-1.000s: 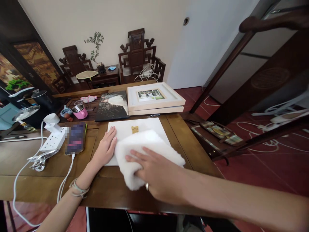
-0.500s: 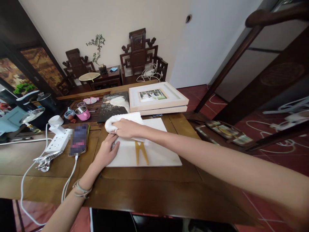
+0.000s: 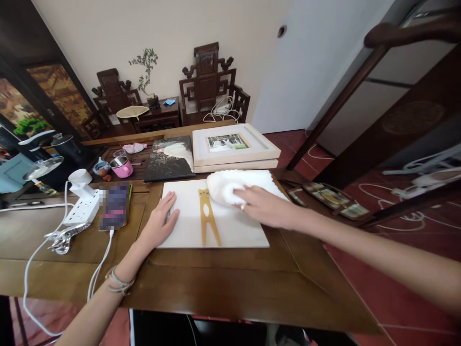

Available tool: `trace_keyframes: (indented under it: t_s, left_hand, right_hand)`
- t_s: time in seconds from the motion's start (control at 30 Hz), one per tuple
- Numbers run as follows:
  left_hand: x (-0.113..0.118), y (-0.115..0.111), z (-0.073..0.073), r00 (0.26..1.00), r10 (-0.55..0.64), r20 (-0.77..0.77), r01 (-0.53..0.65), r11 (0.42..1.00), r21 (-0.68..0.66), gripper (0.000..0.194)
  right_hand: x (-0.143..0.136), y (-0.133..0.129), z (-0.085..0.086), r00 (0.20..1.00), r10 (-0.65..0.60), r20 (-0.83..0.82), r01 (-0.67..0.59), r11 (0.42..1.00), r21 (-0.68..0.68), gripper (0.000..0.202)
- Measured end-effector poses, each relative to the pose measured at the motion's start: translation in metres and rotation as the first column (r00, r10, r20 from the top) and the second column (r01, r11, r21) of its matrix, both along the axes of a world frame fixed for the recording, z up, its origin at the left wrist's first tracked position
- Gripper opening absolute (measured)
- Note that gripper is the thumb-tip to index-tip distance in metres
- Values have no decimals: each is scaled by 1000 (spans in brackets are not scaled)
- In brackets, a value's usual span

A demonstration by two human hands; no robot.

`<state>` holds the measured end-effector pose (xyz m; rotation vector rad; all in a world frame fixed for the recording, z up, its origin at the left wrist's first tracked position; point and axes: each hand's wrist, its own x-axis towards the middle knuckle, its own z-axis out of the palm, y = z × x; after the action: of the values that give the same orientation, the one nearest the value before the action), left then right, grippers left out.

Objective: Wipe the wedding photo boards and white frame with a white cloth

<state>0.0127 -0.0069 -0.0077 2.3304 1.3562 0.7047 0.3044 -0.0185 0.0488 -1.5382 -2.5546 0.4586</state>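
Observation:
A white board [image 3: 180, 230] lies flat on the wooden table, with a yellow A-shaped stand leg [image 3: 209, 223] on its face. My left hand [image 3: 161, 223] rests on the board's left edge with its fingers stretched out. In my right hand [image 3: 259, 206] is a bunched white towel [image 3: 219, 185], over the board's far right part. A loose end of the towel spreads past the board's right edge. The towel hides the far right corner of the board.
Behind the board are two stacked picture frames [image 3: 230, 156] and a dark photo panel [image 3: 169, 158]. To the left lie a charging phone [image 3: 115, 206], a white power strip [image 3: 84, 206] with cables, and a pink mug [image 3: 121, 167]. The table [image 3: 230, 278] ends at the right.
My right hand has swept the towel from the board's far left corner to its far right side, uncovering the top of the yellow leg. My left hand has stayed at the left edge.

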Motion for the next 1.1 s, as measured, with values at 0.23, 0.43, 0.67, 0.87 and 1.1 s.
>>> trace_keyframes:
  t_s: [0.23,0.43,0.67,0.87,1.1]
  left_hand:
    - [-1,2,-3,998,-43,-44,43,999,4,55]
    - [-3,3,-6,997,-76,-27,75,997,-11,54]
    - [-3,3,-6,997,-64,-38,64,998,-9,54]
    - [-2,2,-5,998,-51,-35,50,999,-13,54]
    - [1,0,-4,997,-38,-65,37,999,-1,54]
  right_hand:
    - [6,-95,-13,974,228,-7,-228,973,40,28]
    - [12,-56,-2,976,218,16,-218,975,36,35]
    - [7,29,-4,989,110,102,-118,990,76,29]
    - [2,-9,-4,987,158,34,-160,984,82,32]
    - [-2,-98,7,982,171,-80,-178,980,-90,43]
